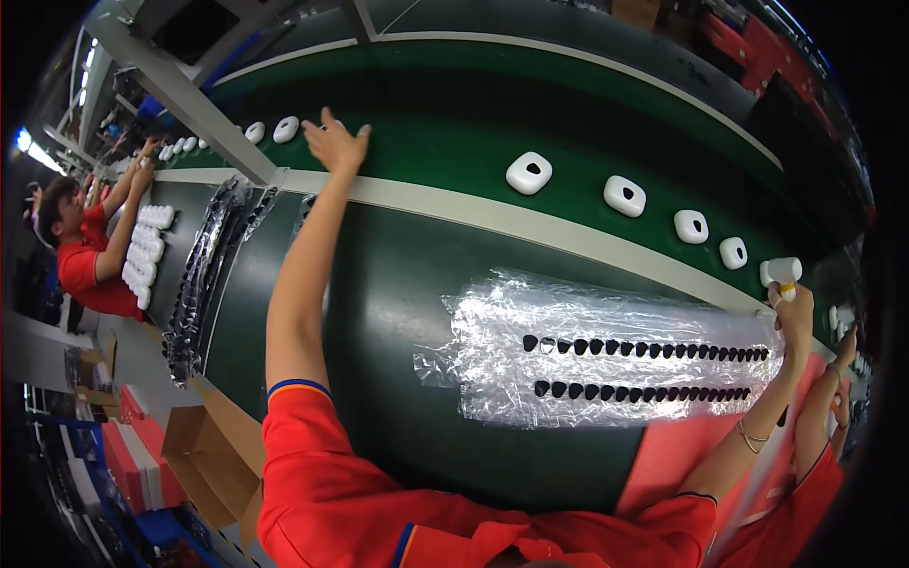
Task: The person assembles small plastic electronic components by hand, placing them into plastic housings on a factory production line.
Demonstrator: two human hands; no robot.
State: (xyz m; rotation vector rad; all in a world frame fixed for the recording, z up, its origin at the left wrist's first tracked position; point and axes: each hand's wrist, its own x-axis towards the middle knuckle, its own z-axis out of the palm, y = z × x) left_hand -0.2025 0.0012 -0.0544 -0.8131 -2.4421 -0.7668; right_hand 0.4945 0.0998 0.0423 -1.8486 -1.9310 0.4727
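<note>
My left hand (pixel 337 146) is stretched out over the green conveyor belt (pixel 426 133), its fingers spread. Just left of its fingertips lies a white rounded casing (pixel 286 130); whether another one is under the hand I cannot tell. Over at the far right, my right hand (pixel 795 310) grips a white casing (pixel 778 272) at the belt's near edge, and something yellow shows at the fingertips. Between the hands, several white casings with a black oval, one of them a nearby casing (pixel 529 173), sit in a line on the belt.
Clear plastic film (pixel 492 317) on the dark worktop (pixel 388 379) carries two rows of small black pieces (pixel 644 350). Bundled black strips in film (pixel 204 275) lie left. A metal post (pixel 189 95) rises by the belt. Co-workers in red (pixel 85 256) work on both sides. A cardboard box (pixel 213 454) stands lower left.
</note>
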